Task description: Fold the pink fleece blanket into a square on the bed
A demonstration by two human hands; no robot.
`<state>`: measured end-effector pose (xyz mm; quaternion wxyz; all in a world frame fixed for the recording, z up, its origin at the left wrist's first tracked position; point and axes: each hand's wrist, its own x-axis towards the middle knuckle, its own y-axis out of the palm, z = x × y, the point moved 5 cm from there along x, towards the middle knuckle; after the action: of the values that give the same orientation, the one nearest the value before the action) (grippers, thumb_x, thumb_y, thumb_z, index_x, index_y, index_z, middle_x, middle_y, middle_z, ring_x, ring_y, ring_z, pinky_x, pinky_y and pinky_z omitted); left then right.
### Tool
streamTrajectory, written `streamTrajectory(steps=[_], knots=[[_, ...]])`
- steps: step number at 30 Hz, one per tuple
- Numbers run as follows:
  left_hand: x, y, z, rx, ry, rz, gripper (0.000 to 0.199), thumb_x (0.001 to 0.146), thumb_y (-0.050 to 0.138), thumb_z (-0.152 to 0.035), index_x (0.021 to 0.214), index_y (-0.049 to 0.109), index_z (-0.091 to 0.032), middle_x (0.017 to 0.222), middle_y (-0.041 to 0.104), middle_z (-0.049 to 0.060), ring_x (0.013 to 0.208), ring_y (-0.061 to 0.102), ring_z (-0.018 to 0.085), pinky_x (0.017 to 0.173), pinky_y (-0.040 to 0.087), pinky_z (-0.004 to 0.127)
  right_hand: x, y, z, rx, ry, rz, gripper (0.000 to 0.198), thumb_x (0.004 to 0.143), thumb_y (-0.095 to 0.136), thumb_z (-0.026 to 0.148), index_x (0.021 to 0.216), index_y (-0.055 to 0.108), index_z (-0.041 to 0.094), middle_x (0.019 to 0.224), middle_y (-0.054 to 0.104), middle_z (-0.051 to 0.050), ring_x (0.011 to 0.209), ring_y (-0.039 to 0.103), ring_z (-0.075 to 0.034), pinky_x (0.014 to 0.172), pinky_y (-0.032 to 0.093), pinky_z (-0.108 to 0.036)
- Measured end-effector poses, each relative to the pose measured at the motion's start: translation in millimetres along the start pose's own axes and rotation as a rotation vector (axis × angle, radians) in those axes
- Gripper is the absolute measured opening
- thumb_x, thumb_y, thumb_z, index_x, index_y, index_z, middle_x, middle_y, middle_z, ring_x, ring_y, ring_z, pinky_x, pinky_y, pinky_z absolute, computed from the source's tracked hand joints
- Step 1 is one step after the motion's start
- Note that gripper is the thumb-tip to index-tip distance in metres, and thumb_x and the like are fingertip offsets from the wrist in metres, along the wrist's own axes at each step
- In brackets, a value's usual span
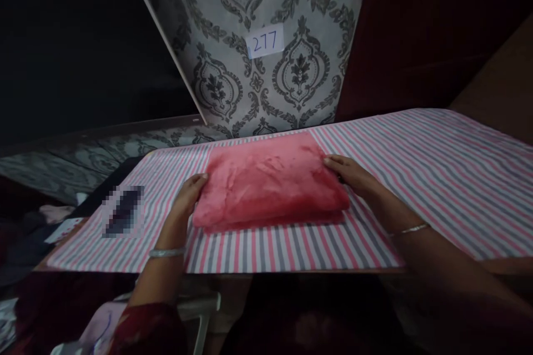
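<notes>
A folded pink plush blanket (266,177) lies flat in a thick rectangular bundle on a striped cloth (375,227). My left hand (190,195) grips its left edge, thumb on top and the other fingers mostly hidden at the side. On the opposite edge, towards the far corner, my right hand (350,173) holds the bundle with its thumb over the top; its remaining fingers are partly out of sight. The bundle's near side shows stacked layers, and its top is slightly rumpled.
The striped cloth covers a table with a wooden front edge. A pixelated dark object (123,212) lies at the left. Behind stands a patterned wall with a paper label (265,40) reading 277. A large dark panel (83,44) rises at the back left.
</notes>
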<state>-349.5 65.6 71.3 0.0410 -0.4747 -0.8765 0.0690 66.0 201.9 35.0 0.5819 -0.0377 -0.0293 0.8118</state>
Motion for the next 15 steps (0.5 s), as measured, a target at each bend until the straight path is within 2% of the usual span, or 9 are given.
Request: streamTrajectory(steps=[3, 6, 8, 10, 13, 15], knots=[[-34, -12, 9, 0.116, 0.053, 0.021, 0.067, 0.068, 0.077, -0.06, 0.12, 0.063, -0.021, 0.087, 0.065, 0.002, 0.077, 0.063, 0.018, 0.066, 0.053, 0.028, -38, -5, -8, -0.021, -0.072, -0.024, 0.059, 0.079, 0.068, 0.061, 0.121, 0.062, 0.021, 0.08, 0.061, -0.001, 0.07, 0.058, -0.016, 0.06, 0.048, -0.026], [-73, -22, 19, 0.306, 0.245, -0.017, 0.068, 0.078, 0.069, -0.061, 0.134, 0.056, -0.026, 0.115, 0.063, 0.007, 0.106, 0.063, 0.024, 0.087, 0.054, 0.035, -72, -7, -19, -0.101, -0.201, -0.084, 0.071, 0.087, 0.064, 0.056, 0.149, 0.043, 0.027, 0.096, 0.063, -0.004, 0.079, 0.062, -0.018, 0.07, 0.054, -0.03], [-93, -23, 24, 0.476, 0.391, -0.007, 0.063, 0.081, 0.068, -0.057, 0.135, 0.056, -0.027, 0.137, 0.053, 0.011, 0.13, 0.052, 0.03, 0.103, 0.049, 0.043, -88, -5, -23, -0.202, -0.314, -0.123, 0.074, 0.089, 0.064, 0.053, 0.154, 0.036, 0.031, 0.123, 0.059, -0.009, 0.093, 0.063, -0.02, 0.077, 0.056, -0.035], [-104, -21, 29, 0.627, 0.502, 0.022, 0.058, 0.082, 0.068, -0.053, 0.133, 0.058, -0.026, 0.146, 0.046, 0.012, 0.141, 0.041, 0.033, 0.112, 0.042, 0.049, -98, 0, -22, -0.373, -0.445, -0.147, 0.074, 0.087, 0.066, 0.049, 0.153, 0.038, 0.032, 0.146, 0.044, -0.012, 0.117, 0.058, -0.028, 0.091, 0.055, -0.043], [-104, -19, 31, 0.733, 0.593, 0.016, 0.051, 0.087, 0.062, -0.046, 0.134, 0.058, -0.025, 0.148, 0.044, 0.013, 0.141, 0.043, 0.032, 0.115, 0.04, 0.051, -100, 9, -19, -0.614, -0.575, -0.165, 0.071, 0.085, 0.063, 0.033, 0.152, 0.04, 0.032, 0.154, 0.035, -0.011, 0.14, 0.04, -0.033, 0.107, 0.046, -0.05], [-100, -19, 28, 0.753, 0.632, 0.003, 0.048, 0.089, 0.059, -0.041, 0.133, 0.058, -0.024, 0.146, 0.047, 0.013, 0.138, 0.046, 0.031, 0.114, 0.041, 0.049, -97, 11, -17, -0.679, -0.601, -0.183, 0.071, 0.082, 0.057, 0.022, 0.151, 0.043, 0.031, 0.151, 0.04, -0.01, 0.138, 0.043, -0.031, 0.107, 0.046, -0.05]])
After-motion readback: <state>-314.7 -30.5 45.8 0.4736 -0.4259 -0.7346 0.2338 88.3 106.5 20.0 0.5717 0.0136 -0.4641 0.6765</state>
